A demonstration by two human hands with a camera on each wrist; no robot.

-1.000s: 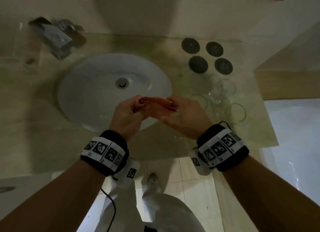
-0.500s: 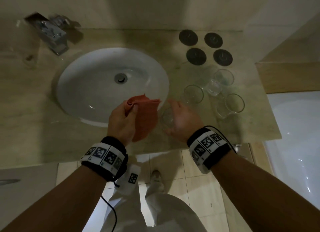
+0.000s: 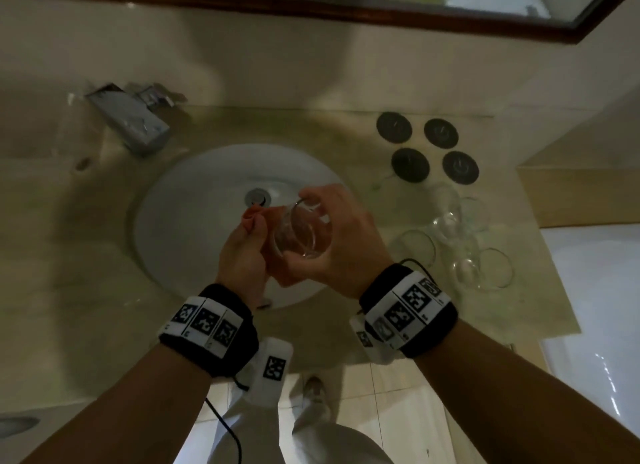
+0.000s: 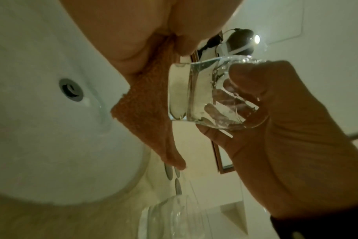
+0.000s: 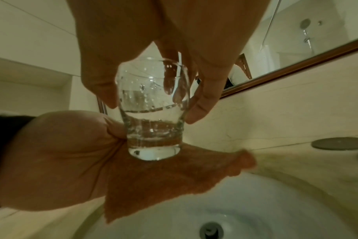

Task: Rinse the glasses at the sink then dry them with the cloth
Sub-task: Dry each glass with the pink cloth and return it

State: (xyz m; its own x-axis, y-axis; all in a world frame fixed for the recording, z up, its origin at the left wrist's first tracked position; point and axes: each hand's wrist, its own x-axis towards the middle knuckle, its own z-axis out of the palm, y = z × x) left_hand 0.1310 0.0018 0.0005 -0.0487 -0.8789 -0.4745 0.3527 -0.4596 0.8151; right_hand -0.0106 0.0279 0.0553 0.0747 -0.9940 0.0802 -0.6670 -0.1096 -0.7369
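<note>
My right hand grips a small clear glass by its rim and sides, held over the white sink. Water drops cling inside the glass. My left hand bunches an orange cloth in its fingers, just beside and under the base of the glass. The cloth hangs down from that fist, and in the head view it is almost hidden behind the hands. Several more clear glasses stand on the counter to the right of the sink.
A chrome tap sits at the sink's back left. Several dark round coasters lie at the back right of the beige counter. A framed mirror runs along the wall above. A white bathtub lies to the right.
My right hand picked a glass from the counter and lifted it left over the sink. The left hand rose with the cloth and now meets the glass's base.
</note>
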